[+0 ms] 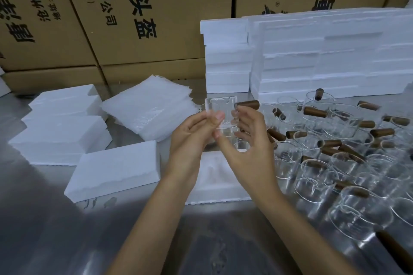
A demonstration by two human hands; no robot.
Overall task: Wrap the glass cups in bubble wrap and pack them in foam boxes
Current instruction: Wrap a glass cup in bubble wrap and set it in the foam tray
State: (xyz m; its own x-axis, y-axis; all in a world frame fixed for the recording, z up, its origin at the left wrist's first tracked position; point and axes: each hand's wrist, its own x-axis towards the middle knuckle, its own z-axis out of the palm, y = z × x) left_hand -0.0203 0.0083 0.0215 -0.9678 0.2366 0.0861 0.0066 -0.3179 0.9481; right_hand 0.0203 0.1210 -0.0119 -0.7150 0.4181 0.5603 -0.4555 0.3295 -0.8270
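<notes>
I hold a clear glass cup [225,109] with a brown wooden handle [248,104] above the table's middle. My left hand [192,138] pinches its left side with thumb and fingers. My right hand [248,138] grips its right side near the handle. Under my hands lies an open white foam box [214,181] with a moulded hollow. A pile of bubble wrap sheets [149,107] lies behind and to the left. Several more glass cups with brown handles [339,163] crowd the table on the right.
Closed foam boxes [60,131] sit stacked at the left, with one [116,169] nearer the middle. Tall stacks of foam boxes [324,51] stand at the back right. Brown cardboard cartons [111,18] wall off the back. The table [67,241] is shiny metal.
</notes>
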